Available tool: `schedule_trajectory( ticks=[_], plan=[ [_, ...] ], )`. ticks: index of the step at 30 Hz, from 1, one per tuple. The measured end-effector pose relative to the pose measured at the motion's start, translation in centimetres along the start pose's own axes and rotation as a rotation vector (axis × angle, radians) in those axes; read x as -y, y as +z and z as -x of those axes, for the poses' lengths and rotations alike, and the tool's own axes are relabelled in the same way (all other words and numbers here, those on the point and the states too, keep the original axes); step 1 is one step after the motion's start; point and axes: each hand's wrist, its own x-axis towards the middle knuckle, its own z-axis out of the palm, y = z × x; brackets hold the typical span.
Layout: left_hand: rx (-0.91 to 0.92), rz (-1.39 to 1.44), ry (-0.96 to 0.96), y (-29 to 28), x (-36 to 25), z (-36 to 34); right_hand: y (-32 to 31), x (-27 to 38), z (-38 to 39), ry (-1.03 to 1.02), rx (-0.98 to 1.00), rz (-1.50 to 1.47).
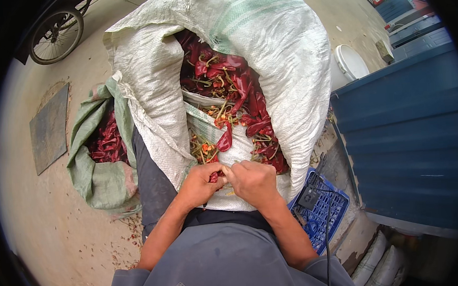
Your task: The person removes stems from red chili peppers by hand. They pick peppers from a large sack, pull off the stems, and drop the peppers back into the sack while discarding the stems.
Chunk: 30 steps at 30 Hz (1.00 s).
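A large white woven sack (pixel 291 50) lies open in front of me, with wrinkled dried red chili peppers (pixel 241 87) inside. Loose green-brown stems and orange-red cap pieces (pixel 204 148) lie on a fold of the sack. At the near side of its mouth, my left hand (pixel 201 185) is closed round a red chili pepper (pixel 214 177), of which only a bit shows between the fingers. My right hand (pixel 253 183) is closed too, its thumb and fingertips meeting those of the left. Whatever it pinches is hidden.
A green sack (pixel 97 177) of red chilies stands at the left, near a flat dark board (pixel 51 127). On the right are a blue crate (pixel 330 215) holding a black device and cables, a large blue bin (pixel 407 137) and a white bucket (pixel 351 62). A wheel (pixel 57 35) is at the far left.
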Motion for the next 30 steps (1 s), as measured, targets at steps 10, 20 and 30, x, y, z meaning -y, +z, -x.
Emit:
schedule_trajectory(
  ticks=[10,20,30],
  plan=[
    [-0.113,0.568,-0.018,-1.1,1.6,2.1,1.6,-2.0,-0.2,0.837,-0.293,-1.898],
    [-0.163,0.520,0.075,-0.8,1.1,1.8,0.5,-2.5,-3.9,0.006,0.182,-0.047],
    [-0.338,0.548,-0.012,-1.4,0.8,1.9,0.4,-1.1,-3.0,0.146,0.132,-0.146]
  ],
)
